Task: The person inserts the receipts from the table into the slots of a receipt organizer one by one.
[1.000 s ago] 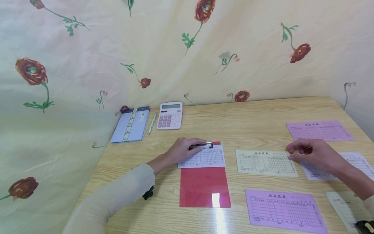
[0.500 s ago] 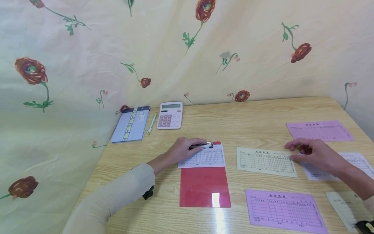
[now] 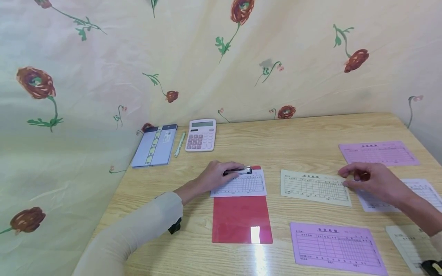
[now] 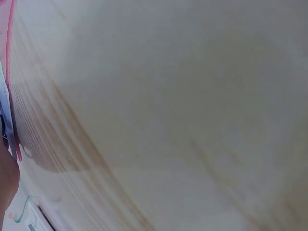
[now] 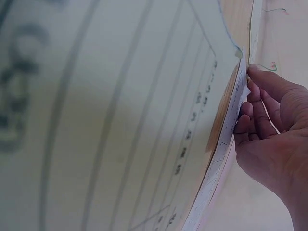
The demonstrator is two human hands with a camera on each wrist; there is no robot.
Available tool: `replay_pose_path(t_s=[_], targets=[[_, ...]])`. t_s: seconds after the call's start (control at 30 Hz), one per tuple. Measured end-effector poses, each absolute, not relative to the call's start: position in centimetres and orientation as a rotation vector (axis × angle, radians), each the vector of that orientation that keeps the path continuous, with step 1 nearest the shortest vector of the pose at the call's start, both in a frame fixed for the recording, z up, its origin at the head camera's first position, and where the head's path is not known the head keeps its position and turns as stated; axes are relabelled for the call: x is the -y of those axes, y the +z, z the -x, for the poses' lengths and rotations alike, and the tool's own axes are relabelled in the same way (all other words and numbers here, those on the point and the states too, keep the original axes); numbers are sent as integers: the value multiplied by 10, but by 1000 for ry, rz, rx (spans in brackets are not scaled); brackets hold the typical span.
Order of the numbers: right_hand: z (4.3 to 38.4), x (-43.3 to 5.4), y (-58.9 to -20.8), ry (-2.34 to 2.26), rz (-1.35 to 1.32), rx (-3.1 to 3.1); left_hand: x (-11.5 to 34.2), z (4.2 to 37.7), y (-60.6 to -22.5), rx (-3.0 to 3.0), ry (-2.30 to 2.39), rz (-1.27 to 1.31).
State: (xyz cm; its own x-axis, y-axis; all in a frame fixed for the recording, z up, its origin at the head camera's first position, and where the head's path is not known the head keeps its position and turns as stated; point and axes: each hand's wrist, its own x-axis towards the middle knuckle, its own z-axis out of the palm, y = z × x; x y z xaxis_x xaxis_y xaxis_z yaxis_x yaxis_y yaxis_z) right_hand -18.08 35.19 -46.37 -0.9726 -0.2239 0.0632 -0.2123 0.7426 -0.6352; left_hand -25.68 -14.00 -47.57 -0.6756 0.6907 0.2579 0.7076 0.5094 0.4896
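A red clipboard [image 3: 241,220] lies in the middle of the table in the head view. A white form slip [image 3: 238,188] covers its upper half, its top edge at the black-and-silver clip [image 3: 248,170]. My left hand [image 3: 219,175] grips the clip, fingers curled over it; only a sliver of this hand [image 4: 7,178] shows in the left wrist view. To the right, my right hand [image 3: 376,182] pinches the right edge of a pale green form slip [image 3: 314,188] between thumb and finger. The right wrist view shows this hand [image 5: 274,110] edge-on to the paper, the exact contact unclear.
Purple slips lie at front right [image 3: 338,247] and back right [image 3: 380,152]. Another white slip [image 3: 419,191] is partly under my right hand; another green slip [image 3: 407,243] lies below my forearm. Notebook [image 3: 153,147], pen [image 3: 180,145] and calculator [image 3: 201,135] sit back left, before a floral curtain [image 3: 207,57].
The green slip has turned slightly, its left end shifting toward the back of the table while its right edge stays at my right hand. My left hand stays on the clip.
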Motion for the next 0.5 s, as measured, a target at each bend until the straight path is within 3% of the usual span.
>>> replay_pose_path(t_s=[0.5], targets=[[182,-347,-462,-1028,410,-2932,141,258,-478,2718,-888,1238]])
